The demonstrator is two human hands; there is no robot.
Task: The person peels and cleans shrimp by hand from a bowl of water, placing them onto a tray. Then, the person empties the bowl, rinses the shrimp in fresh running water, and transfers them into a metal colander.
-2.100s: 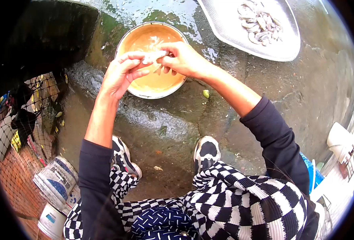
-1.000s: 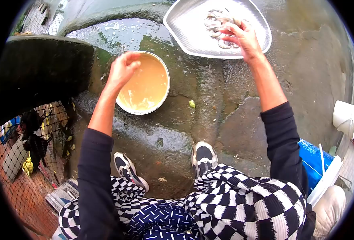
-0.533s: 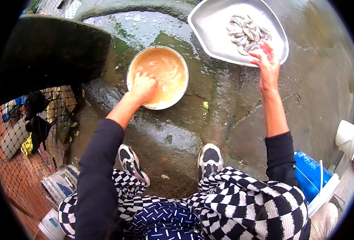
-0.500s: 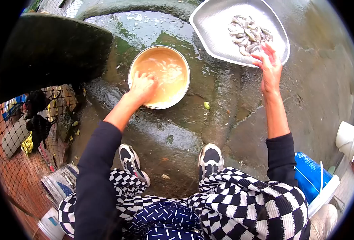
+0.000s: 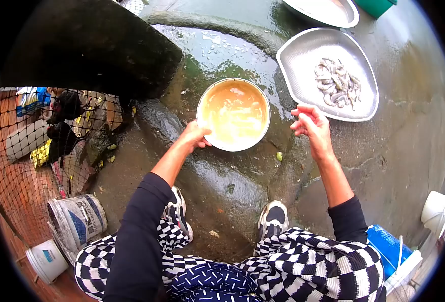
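Observation:
A round bowl (image 5: pixel 234 114) of cloudy orange-tan liquid stands on the wet ground, pale bits showing in it. My left hand (image 5: pixel 194 137) grips its lower left rim, thumb over the edge and fingers beneath. To the right of the bowl, my right hand (image 5: pixel 310 126) hovers with its fingers loosely curled and apart, nothing visible in them. Just above that hand lies a silvery perforated tray (image 5: pixel 298 70) holding a pile of grey shrimp (image 5: pixel 337 83).
A second metal basin (image 5: pixel 350 14) and a green container (image 5: pixel 376 6) are at the top right. Dark slab (image 5: pixel 96 45) upper left; netting (image 5: pixel 21 171) with dark birds behind it. Buckets (image 5: pixel 84 219) lower left, blue container (image 5: pixel 386 246) lower right, white bucket (image 5: pixel 436 209) far right.
My left hand has come out of the liquid and taken hold of the bowl's rim. My right hand has drawn back from the tray toward the bowl. The view has shifted.

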